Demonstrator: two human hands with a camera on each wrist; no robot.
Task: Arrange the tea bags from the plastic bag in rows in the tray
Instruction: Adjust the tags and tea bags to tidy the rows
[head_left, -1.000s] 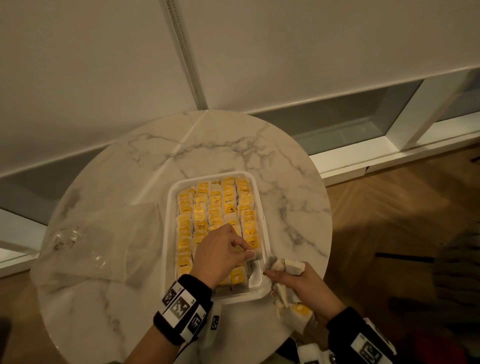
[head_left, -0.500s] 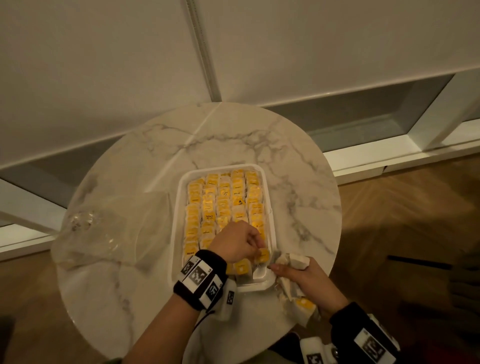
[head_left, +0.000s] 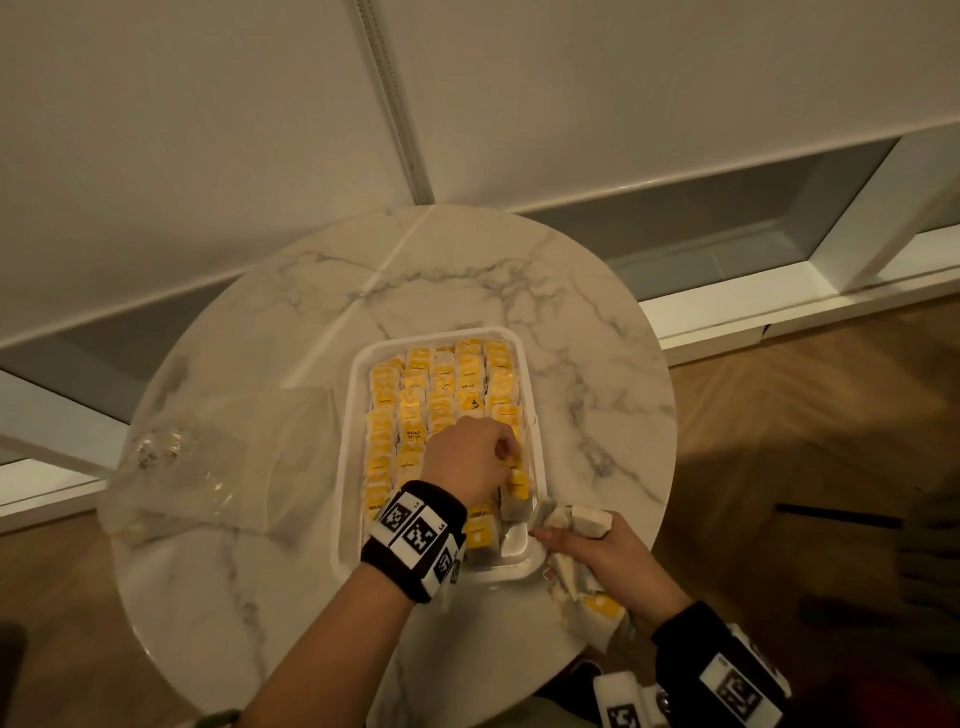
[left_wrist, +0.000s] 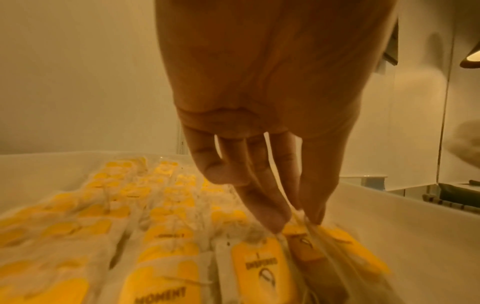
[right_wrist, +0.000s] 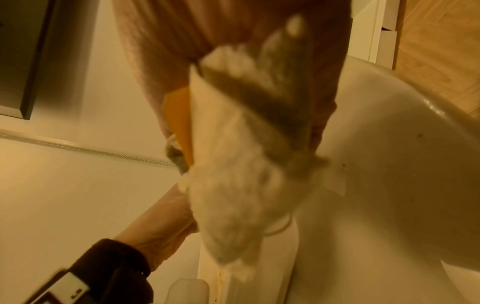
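Observation:
A white tray (head_left: 347, 467) on the round marble table holds rows of yellow-labelled tea bags (head_left: 441, 384). My left hand (head_left: 511, 460) is over the tray's right-hand column, fingers pointing down. In the left wrist view, the left hand (left_wrist: 296, 220) pinches the top of a tea bag (left_wrist: 306, 244) in that column between thumb and fingertips. My right hand (head_left: 550, 527) rests at the tray's near right corner and grips a bunch of tea bags (head_left: 589, 522), seen close up as a blurred white bunch of tea bags (right_wrist: 233, 164). The clear plastic bag (head_left: 218, 457) lies flat left of the tray.
The marble table (head_left: 467, 270) stands against a white wall with a low ledge behind it. Wooden floor (head_left: 805, 415) lies to the right. The table's near edge runs just below my right hand.
My left hand has moved a little farther up the right column of the tray. The right hand stays at the near right corner with its bunch. The head view has shifted.

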